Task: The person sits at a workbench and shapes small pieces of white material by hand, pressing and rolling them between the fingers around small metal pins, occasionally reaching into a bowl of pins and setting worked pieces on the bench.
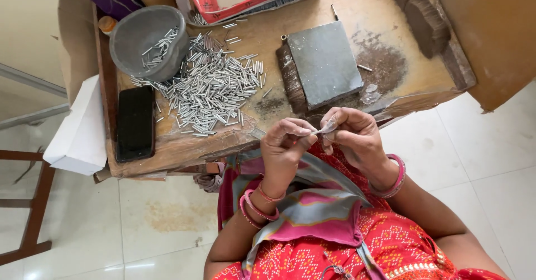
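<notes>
While both wrists bend inward above the lap:
Left hand (286, 141): fingertips pinched on small silvery piece (328, 127).
Right hand (353, 136): curled, pinching its other end.
Piece: between hands, just off wooden table (184, 143) edge.

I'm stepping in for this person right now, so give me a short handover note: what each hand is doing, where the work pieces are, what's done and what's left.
Left hand: fingertips pinched on one end of a small silvery piece, held over the lap at the bench edge.
Right hand: pinching the other end of the same piece.
Stock: a loose pile of short metal tubes on the wooden bench, a few more in the grey bowl. Grey stone block lies right of the pile; black phone lies left.
Done: cannot tell; no finished batch is visible.
Left: the pile looks untouched and large.
</notes>
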